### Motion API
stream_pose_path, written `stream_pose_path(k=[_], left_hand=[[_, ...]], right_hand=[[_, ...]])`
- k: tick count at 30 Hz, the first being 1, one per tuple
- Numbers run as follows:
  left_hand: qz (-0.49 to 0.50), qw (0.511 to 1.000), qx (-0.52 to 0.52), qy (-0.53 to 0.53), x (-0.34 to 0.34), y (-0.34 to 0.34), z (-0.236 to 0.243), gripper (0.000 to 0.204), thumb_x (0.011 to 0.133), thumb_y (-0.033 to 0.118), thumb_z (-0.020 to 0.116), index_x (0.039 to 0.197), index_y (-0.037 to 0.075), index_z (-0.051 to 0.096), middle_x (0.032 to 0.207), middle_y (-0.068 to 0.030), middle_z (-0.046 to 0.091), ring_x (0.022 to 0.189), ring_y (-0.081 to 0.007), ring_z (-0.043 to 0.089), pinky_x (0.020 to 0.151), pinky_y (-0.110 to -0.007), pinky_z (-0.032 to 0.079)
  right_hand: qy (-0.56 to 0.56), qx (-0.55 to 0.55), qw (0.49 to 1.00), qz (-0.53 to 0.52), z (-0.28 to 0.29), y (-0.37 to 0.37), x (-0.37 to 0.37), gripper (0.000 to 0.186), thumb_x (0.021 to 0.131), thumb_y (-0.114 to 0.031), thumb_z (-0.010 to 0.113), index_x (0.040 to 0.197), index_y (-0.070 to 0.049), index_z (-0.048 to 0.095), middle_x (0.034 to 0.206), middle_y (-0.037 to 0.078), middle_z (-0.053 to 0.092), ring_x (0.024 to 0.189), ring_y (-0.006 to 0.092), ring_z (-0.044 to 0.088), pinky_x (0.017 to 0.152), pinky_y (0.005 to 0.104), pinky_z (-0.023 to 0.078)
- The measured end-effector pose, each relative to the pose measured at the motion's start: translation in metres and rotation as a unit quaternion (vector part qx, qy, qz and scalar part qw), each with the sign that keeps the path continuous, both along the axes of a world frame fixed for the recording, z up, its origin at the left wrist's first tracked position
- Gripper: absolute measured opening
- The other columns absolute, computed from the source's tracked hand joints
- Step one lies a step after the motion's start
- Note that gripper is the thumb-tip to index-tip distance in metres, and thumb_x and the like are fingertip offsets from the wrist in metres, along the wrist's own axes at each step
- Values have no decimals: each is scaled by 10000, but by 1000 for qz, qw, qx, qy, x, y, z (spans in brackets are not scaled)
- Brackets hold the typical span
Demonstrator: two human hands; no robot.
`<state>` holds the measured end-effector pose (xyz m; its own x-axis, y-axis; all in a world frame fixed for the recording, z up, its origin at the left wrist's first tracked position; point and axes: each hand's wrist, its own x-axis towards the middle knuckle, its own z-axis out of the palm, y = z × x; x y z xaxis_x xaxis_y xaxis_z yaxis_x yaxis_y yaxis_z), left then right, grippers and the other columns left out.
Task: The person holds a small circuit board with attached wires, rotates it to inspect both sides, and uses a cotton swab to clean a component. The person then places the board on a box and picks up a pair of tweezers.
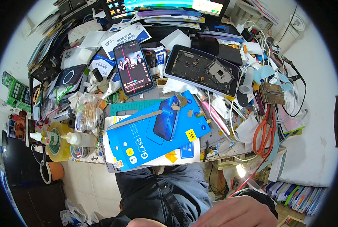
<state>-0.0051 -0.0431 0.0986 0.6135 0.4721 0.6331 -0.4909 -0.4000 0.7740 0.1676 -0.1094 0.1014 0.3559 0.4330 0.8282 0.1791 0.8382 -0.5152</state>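
Note:
At the lower edge, my right hand (237,213) shows its back, with its fingers running out of the picture. Only a sliver of my left hand (146,223) is visible beside it, over my lap. What either hand holds, if anything, is hidden. In front of them on the bench lies a flat blue screen-glass box (138,142), tilted. Metal tweezers (135,120) rest across it, and several small metal pieces (182,100) sit on its upper right part. A lit phone (134,68) stands behind, a pink line down its screen.
An opened device casing (188,64) with bare inner parts lies at the back right. Orange-handled scissors (264,138) hang at the right edge. On the left are cotton swabs (87,115), a white dropper bottle (80,139) and yellow tape (59,149). A bright lamp (241,171) glows under the bench.

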Motion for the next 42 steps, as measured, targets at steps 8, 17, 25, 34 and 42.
stream_pose_path(k=[8,17,25,34,42], left_hand=[[33,999,6,4,1,-5,-3,409,897,121,698,1222,-104,594,983,-125,513,730,-282,665,672,-448,535],[65,996,60,1,0,-4,-6,120,934,100,621,986,-3,589,939,-95,496,690,-272,659,676,-446,539],[143,987,54,-45,12,-14,-13,113,946,136,614,979,32,583,872,-76,498,622,-241,624,647,-430,533],[189,979,37,-62,20,-21,-18,99,949,137,607,957,40,588,845,-61,472,578,-216,592,647,-422,537],[142,987,80,-11,12,-7,-11,90,918,116,636,958,38,614,877,-78,497,628,-242,629,645,-411,529]], right_hand=[[-96,-109,986,79,4,-17,16,294,918,-68,495,959,94,736,955,206,729,750,298,697,693,356,569],[-79,-32,996,-40,0,-4,-3,240,923,-59,533,934,56,743,934,166,740,753,249,715,679,318,575],[24,51,987,-153,-8,1,-24,194,904,-43,575,928,41,748,925,149,743,771,235,720,699,312,577],[5,41,985,-168,1,9,-19,166,889,-38,603,929,35,746,925,146,745,789,231,717,714,318,580],[50,-23,989,-137,8,7,-22,176,862,-59,614,916,31,755,913,138,745,777,235,712,703,313,578]])
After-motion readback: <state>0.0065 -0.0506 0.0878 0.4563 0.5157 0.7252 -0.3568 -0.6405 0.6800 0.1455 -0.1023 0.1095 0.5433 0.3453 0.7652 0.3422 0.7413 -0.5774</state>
